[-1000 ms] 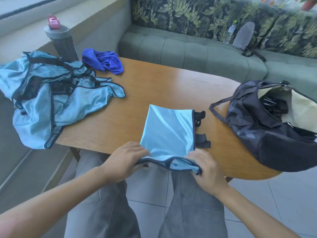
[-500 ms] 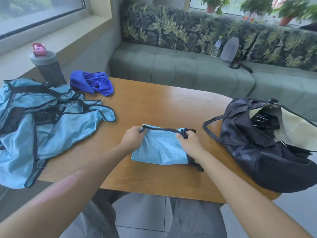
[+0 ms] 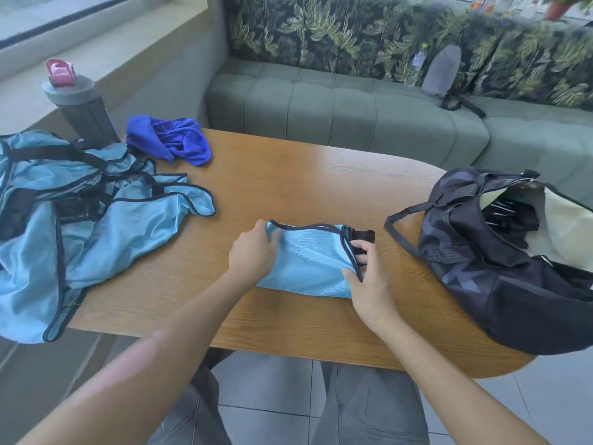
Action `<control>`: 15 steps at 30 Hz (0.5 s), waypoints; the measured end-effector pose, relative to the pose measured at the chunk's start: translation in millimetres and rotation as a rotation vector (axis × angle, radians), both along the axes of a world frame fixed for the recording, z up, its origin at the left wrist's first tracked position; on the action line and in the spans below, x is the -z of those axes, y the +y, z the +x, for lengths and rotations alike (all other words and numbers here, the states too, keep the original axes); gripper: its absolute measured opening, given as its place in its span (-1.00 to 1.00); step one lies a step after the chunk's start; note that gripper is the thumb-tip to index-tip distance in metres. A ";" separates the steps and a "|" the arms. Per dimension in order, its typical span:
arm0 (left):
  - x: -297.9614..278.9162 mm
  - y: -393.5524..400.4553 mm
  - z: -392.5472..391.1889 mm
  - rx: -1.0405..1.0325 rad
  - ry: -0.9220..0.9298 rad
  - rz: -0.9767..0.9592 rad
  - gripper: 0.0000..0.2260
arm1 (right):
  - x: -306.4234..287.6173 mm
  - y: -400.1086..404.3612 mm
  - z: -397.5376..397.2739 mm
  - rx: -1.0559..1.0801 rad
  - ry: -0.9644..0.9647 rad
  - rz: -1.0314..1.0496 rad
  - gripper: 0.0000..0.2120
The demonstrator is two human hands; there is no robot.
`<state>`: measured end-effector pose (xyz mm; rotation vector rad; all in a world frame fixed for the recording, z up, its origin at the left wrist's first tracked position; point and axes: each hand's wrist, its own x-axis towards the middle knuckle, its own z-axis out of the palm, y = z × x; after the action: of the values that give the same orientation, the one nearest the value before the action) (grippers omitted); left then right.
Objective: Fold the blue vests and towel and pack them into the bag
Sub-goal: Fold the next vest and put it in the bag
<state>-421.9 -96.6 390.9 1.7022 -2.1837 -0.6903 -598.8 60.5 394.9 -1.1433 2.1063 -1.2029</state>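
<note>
We count one folded light-blue mesh vest with dark trim [image 3: 308,261] lying near the front edge of the oval wooden worktop [image 3: 288,194], one heap of unfolded light-blue vests [image 3: 80,220] at the worktop's left end whose number we cannot tell, one crumpled royal-blue towel [image 3: 170,139] behind that heap, one open dark duffel bag [image 3: 500,258] at the right end, and one grey bottle with a pink cap [image 3: 80,107] beside the towel. Since half a second ago, both of our hands have let go of the vest's far trimmed edge and slid to its sides. Our left hand [image 3: 253,252] now rests flat on the vest's left part, fingers nearly straight and pressing the cloth. Our right hand [image 3: 369,274] sits at the right edge, thumb on top and fingers curled around the edge by the black straps, pinching it.
</note>
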 end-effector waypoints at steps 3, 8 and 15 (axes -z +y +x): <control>1.4 8.2 8.5 0.052 0.100 0.006 -0.79 | -3.6 -1.9 -3.3 0.031 -0.041 -0.011 -0.56; 11.0 12.1 15.3 0.151 0.006 -0.180 -0.95 | -11.0 3.3 1.3 -0.006 0.108 -0.049 -0.53; 22.9 13.3 8.6 0.074 -0.168 -0.335 -0.92 | 2.3 13.5 -3.5 0.013 0.107 0.017 -0.53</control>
<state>-413.3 -83.3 368.0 1.5588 -2.3250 -0.1848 -602.3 74.0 392.6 -1.2133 2.2014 -1.1509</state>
